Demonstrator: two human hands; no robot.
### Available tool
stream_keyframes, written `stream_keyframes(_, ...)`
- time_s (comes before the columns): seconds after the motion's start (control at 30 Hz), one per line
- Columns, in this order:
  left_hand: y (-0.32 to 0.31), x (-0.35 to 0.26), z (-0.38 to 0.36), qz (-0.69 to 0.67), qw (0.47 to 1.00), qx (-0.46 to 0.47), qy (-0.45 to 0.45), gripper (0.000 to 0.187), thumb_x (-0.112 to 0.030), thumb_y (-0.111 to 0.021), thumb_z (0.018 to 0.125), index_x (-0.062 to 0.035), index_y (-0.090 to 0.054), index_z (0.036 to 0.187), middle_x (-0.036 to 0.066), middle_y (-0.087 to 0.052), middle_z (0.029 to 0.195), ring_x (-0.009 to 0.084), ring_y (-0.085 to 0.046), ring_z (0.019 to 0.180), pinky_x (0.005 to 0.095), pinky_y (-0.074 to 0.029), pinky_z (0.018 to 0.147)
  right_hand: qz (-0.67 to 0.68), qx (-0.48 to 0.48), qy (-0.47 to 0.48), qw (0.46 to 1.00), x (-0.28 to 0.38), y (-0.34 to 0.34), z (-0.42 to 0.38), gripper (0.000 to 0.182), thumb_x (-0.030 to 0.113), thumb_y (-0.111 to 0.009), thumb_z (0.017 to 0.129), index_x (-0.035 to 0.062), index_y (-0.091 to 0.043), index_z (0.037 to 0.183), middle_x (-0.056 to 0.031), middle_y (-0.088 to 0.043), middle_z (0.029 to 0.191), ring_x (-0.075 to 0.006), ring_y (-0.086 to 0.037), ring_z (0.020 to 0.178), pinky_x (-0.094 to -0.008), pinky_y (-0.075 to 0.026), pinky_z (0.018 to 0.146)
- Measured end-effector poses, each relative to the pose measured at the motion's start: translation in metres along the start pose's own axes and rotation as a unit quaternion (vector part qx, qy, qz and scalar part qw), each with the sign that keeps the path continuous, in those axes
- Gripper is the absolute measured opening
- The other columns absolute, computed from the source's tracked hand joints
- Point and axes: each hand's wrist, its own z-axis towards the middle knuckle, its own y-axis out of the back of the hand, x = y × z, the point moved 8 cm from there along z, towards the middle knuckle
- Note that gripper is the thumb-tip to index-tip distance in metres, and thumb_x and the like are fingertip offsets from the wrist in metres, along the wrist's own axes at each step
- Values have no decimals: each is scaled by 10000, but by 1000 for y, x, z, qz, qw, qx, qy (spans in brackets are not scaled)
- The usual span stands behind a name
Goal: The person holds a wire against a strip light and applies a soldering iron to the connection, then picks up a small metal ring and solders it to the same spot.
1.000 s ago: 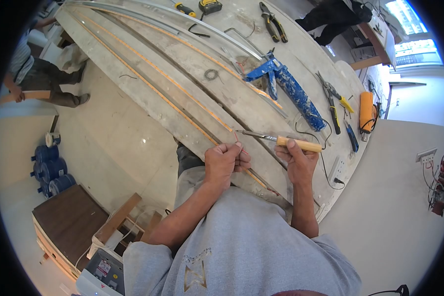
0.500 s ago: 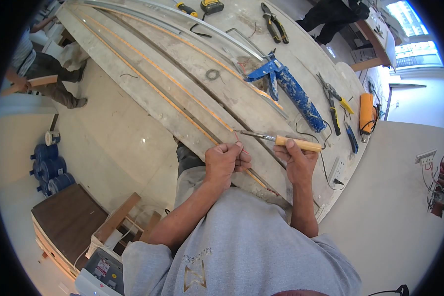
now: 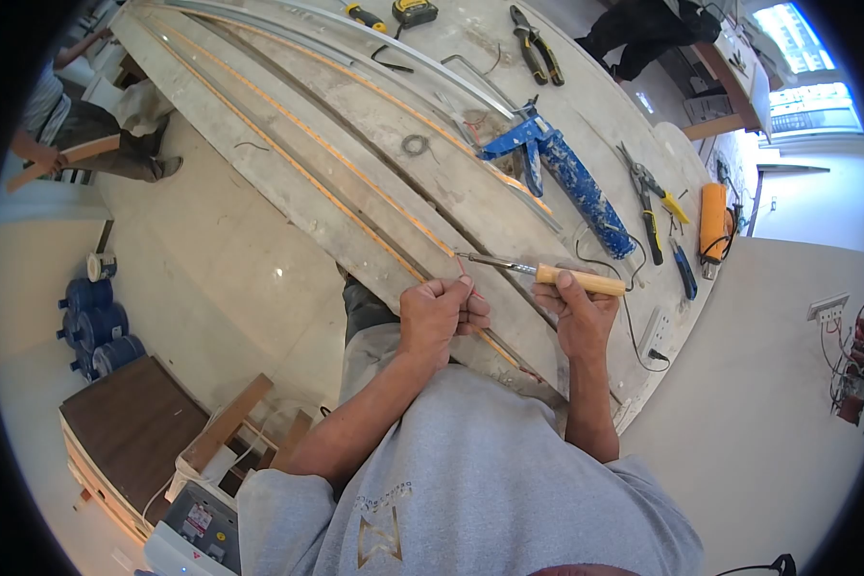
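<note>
Head view: right hand grips soldering iron by wooden handle, rigid, probably light; left hand pinches red wire, likely limp, beside iron's tip.

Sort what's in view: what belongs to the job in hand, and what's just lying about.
In the job:
- soldering iron, in the right hand
- thin red wire, in the left hand
- orange-lit strip, its end at the iron's tip

Apparently just lying about:
- blue caulking gun
- tape measure
- blue-handled knife
</note>
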Motion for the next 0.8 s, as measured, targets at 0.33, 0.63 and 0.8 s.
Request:
stream_keyframes(0.33,0,0,0,4,1000,-6,3,200,-251,-636,928,-73,-633,835,77,-701,742,158,-670,586,246,-467,516,7,-2,-5,1000,-2,3,1,286,77,-730,838,-110,-607,1015,-223,-680,903,-278,-709,725,-360,-633,622)
stream_keyframes(0.63,-1,0,-1,10,1000,-13,11,195,-254,-640,926,-81,-641,837,65,-701,735,148,-669,584,239,-459,505,20,-7,-1,1000,-3,6,1,280,62,-728,834,-112,-601,1013,-233,-676,905,-291,-711,724,-363,-636,624)
stream_keyframes(0.8,-1,0,-2,1,1000,-14,15,191,-254,-640,926,-86,-644,835,59,-701,731,145,-670,583,235,-455,499,10,-2,-6,1000,-2,3,1,296,69,-739,826,-112,-602,1015,-229,-676,912,-290,-709,728,-366,-635,628)
